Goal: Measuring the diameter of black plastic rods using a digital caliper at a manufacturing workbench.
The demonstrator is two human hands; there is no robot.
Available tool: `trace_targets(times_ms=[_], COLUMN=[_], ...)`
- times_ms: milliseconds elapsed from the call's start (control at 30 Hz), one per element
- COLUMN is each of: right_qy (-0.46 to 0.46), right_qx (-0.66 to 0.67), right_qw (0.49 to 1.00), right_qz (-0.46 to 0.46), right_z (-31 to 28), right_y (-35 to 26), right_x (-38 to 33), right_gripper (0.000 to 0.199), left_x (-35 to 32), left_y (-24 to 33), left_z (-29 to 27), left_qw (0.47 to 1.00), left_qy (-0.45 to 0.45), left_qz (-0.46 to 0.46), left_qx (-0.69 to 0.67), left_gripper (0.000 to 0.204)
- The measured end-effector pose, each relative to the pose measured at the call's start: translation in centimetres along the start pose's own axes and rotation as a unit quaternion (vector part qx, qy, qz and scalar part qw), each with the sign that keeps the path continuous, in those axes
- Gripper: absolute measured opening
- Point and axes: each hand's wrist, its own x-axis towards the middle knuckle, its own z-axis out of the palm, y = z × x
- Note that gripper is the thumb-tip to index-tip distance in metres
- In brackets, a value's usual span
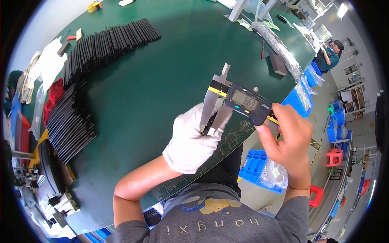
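A digital caliper (239, 97) with a small screen is in front of me, over the front part of the green table. My right hand (289, 139), bare, is closed on its right end, with the thumb at the underside. The caliper's jaws point toward my left hand (187, 139), which wears a white glove. Those gloved fingers are closed around a dark piece (208, 126), apparently the end of a black rod, that sits between the jaws. Most of this piece is hidden by the glove and the jaws.
Black rods lie in a far row (111, 42) and a nearer left pile (69, 121) on the green table (170, 65). A grey block (278, 65) lies at the right. Blue crates (254, 166) stand beyond the edge. A co-worker (331, 56) sits far right.
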Motion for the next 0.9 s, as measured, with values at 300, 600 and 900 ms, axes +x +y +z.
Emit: trace_targets(times_ms=[300, 600, 900], right_qy=[0.015, 0.002, -0.004], right_qx=[-0.017, 0.023, 0.038], right_qw=[1.0, 0.999, 0.998], right_qz=[0.005, 0.029, 0.058], right_z=[-0.2, 0.5, 0.7], right_y=[0.0, 0.2, 0.2], right_x=[-0.1, -0.4, -0.4], right_gripper=[0.031, 0.029, 0.026], left_x=[0.3, 0.1, 0.2], left_y=[0.3, 0.2, -1.1], left_z=[0.4, 0.1, 0.4], left_qw=[1.0, 0.999, 0.994], left_qy=[0.014, 0.005, 0.038], left_qz=[0.008, -0.017, 0.066], left_qx=[-0.008, 0.044, 0.08], left_gripper=[0.016, 0.015, 0.026])
